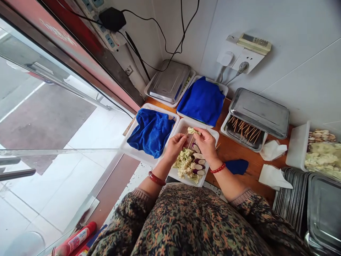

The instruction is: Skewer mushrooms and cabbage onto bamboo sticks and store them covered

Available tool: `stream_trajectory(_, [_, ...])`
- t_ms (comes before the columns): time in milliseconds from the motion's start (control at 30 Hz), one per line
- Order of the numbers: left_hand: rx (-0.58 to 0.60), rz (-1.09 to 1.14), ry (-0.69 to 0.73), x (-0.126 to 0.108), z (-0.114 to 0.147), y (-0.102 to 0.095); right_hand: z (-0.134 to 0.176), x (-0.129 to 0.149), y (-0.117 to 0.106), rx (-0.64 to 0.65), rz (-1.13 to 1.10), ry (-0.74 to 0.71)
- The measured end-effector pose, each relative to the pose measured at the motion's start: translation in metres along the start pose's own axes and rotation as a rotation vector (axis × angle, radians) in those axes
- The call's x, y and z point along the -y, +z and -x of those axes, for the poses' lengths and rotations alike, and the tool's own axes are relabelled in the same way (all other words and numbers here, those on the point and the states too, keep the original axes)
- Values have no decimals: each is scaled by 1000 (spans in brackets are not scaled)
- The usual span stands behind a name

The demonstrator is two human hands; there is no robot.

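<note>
Above a white plastic tray [215,135], both my hands meet close together. My left hand [174,146] is closed in a pinch on a thin wooden skewer [187,133]. Between the fingers of my right hand [207,143] is a cauliflower floret [191,130], held at the skewer's upper end; whether the point has pierced it, I cannot make out. Below, the tray holds a heap of cauliflower florets [184,163]. Slices of purple eggplant [199,161] lie in a row to their right, beneath my right wrist. More thin sticks show under my fingers.
Blue cloths [152,131] cover two trays left of and behind mine. Metal-lidded trays stand at the back, the right one with skewers [245,128] showing. Stacked metal trays [293,199] and a container of cut vegetables [323,156] are at right. Glass [80,177] borders the left.
</note>
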State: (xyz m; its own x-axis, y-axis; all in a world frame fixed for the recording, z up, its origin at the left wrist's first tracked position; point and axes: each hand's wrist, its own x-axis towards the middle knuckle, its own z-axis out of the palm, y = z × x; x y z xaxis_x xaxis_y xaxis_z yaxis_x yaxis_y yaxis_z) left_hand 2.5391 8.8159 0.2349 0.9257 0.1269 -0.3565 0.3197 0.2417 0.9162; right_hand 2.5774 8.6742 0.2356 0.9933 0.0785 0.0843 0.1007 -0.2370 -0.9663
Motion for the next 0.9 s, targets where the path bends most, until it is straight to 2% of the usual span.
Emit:
stream_trajectory(200, [41, -7, -19, 0, -8, -4, 0, -1, 0, 4, 10, 31])
stream_trajectory(467, [126, -41, -88, -3, -19, -26, 0, -28, 13, -6, -97, 167])
stream_trajectory(567, [133, -24, -67, -2, -19, -23, -3, -29, 16, -35, -105, 163])
stream_trajectory(900, [114, 3, -40, 1, -23, -7, -7, -19, 11, -57, 9, 19])
